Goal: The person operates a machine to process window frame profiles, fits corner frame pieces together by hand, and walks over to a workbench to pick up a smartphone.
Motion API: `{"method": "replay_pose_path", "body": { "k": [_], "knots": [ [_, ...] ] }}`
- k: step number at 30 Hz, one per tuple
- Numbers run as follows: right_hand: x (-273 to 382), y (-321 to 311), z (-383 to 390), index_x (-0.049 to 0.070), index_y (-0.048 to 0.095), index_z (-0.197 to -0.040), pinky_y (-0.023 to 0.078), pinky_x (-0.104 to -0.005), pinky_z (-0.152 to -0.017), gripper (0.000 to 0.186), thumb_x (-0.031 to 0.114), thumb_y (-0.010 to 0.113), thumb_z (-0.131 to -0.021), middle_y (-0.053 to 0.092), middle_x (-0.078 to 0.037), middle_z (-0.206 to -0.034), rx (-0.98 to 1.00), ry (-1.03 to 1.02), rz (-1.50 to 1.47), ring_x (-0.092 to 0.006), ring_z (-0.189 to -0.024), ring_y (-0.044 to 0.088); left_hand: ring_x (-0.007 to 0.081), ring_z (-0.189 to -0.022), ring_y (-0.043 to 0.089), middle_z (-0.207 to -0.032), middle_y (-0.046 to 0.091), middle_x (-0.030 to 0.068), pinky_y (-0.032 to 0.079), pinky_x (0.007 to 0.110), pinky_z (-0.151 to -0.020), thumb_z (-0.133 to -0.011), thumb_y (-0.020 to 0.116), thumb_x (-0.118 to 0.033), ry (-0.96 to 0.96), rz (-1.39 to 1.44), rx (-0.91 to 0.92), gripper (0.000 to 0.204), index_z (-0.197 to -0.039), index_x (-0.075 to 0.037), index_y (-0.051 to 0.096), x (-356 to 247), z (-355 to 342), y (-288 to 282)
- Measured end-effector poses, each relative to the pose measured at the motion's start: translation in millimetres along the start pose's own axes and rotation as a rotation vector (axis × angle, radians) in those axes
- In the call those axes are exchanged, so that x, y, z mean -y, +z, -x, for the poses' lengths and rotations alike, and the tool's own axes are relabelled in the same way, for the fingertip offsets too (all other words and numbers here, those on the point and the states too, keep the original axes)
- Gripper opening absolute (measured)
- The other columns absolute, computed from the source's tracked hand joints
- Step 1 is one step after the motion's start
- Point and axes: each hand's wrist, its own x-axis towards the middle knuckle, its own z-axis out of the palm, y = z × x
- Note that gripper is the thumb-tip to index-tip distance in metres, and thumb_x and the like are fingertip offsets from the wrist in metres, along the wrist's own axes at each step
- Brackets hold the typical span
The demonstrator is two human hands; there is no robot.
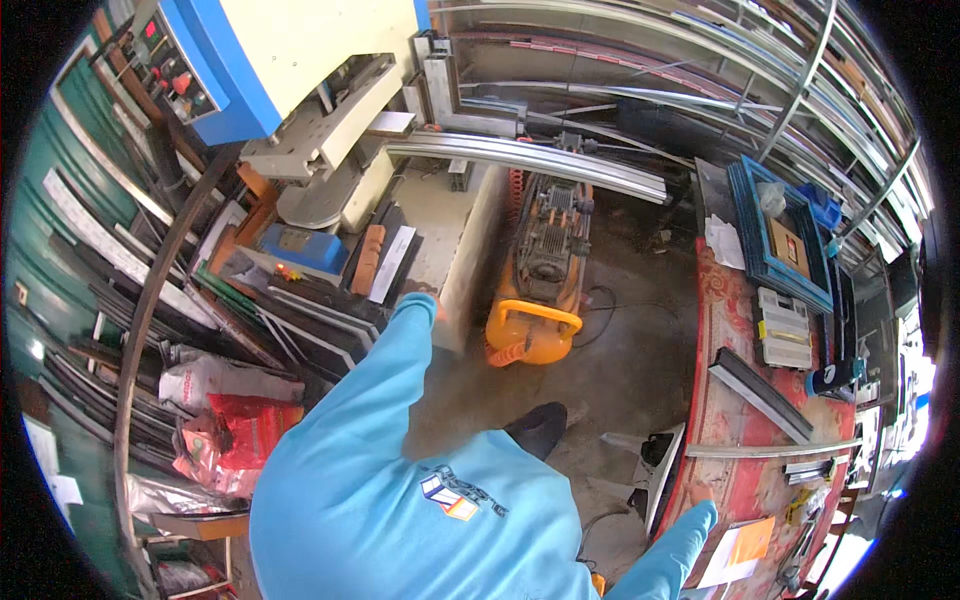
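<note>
A compressor [545, 270] stood between machine [310, 60] and red table [720, 425]; whether the left hand [439, 311], near the machine, or right hand [702, 492], at the table, gripped anything, I couldn't tell.

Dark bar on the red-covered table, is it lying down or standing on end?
Lying down: the dark bar stretches lengthwise, diagonally, over the red-covered table.

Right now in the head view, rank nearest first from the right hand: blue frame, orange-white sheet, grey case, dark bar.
1. Orange-white sheet, below right of the right hand.
2. Dark bar, ahead and right.
3. Grey case, past the bar.
4. Blue frame, past the case.
</note>
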Motion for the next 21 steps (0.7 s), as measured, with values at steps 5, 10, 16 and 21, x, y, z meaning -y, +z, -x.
{"method": "replay_pose_path", "body": {
  "k": [5,10,16,21],
  "knots": [
    [52.2,-44.9,-12.0,0.026,0.062,-0.105,0.043,-0.0410,-0.085,0.026,0.025,0.046,-0.085,0.060,-0.019,-0.101,0.098,-0.180,0.282,-0.0319,-0.102,0.054,0.0324,-0.121,0.039,-0.132,0.040,0.0150,0.031,0.041,-0.101,-0.071,0.058,-0.054,-0.027,0.047,0.062,0.072,-0.124,-0.006,0.047,19.5,24.1,-1.6],
    [17.5,-11.4,2.8,0.023,0.062,-0.105,0.042,-0.0383,-0.089,0.026,0.026,0.044,-0.086,0.058,-0.018,-0.105,-0.014,0.090,-0.032,-0.0327,-0.106,0.051,0.0329,-0.120,0.040,-0.132,0.041,0.0150,0.031,0.041,-0.101,-0.072,0.057,-0.053,0.079,0.046,0.108,0.071,-0.124,-0.006,0.047,7.7,13.5,-14.4],
    [80.6,-45.5,-5.2,0.003,0.057,-0.108,0.041,-0.0399,-0.089,0.035,0.024,0.050,-0.081,0.056,-0.022,-0.110,0.037,-0.006,0.208,-0.0354,-0.102,0.053,0.0354,-0.115,0.045,-0.127,0.046,0.0175,0.033,0.040,-0.099,-0.072,0.058,-0.050,0.093,0.160,0.180,0.068,-0.123,-0.005,0.048,29.0,16.4,-11.2],
    [126.5,-5.3,39.0,-0.003,0.056,-0.105,0.041,-0.0408,-0.090,0.035,0.017,0.055,-0.077,0.057,-0.021,-0.108,-0.351,0.293,-0.189,-0.0357,-0.101,0.053,0.0319,-0.111,0.048,-0.117,0.052,0.0206,0.038,0.036,-0.093,-0.072,0.064,-0.037,0.294,0.686,-0.376,0.058,-0.115,0.000,0.052,91.7,32.0,-56.1]
  ]
}}
